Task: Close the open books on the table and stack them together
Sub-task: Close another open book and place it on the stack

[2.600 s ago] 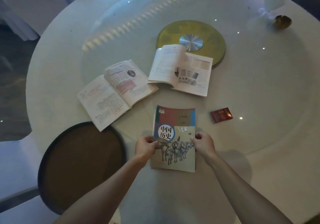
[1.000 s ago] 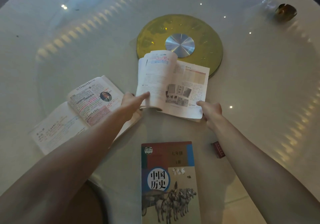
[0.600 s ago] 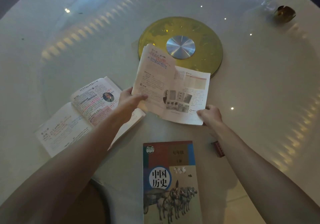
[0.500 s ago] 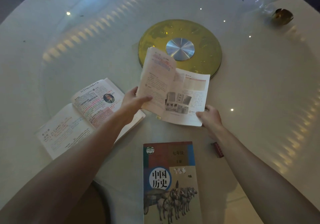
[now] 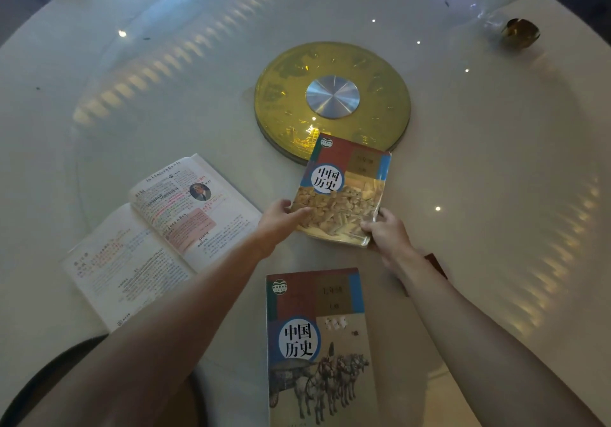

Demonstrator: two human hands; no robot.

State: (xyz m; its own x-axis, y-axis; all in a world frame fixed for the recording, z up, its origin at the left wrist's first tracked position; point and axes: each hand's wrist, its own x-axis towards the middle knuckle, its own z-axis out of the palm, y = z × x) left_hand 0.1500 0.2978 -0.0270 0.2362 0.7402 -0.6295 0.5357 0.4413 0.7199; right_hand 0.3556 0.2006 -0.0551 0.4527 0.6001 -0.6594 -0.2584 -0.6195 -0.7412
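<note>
Three books lie on the round white table (image 5: 496,195). Both hands grasp the far closed book (image 5: 347,191): the left hand (image 5: 281,218) pinches its near left corner with the thumb on the cover, and the right hand (image 5: 385,231) grips its near right corner, fingers curled under the edge. That book's far end overlaps the rim of the yellow disc (image 5: 380,72) at the table's centre, and I cannot tell whether it rests flat or is slightly raised. A second closed book (image 5: 317,344) with a horse-drawn cart on its cover lies flat nearest the person, apart from the first. An open book (image 5: 158,238) lies spread to the left, untouched, its pages marked in colour. A small red packet (image 5: 438,264) peeks out beside the right forearm
</note>
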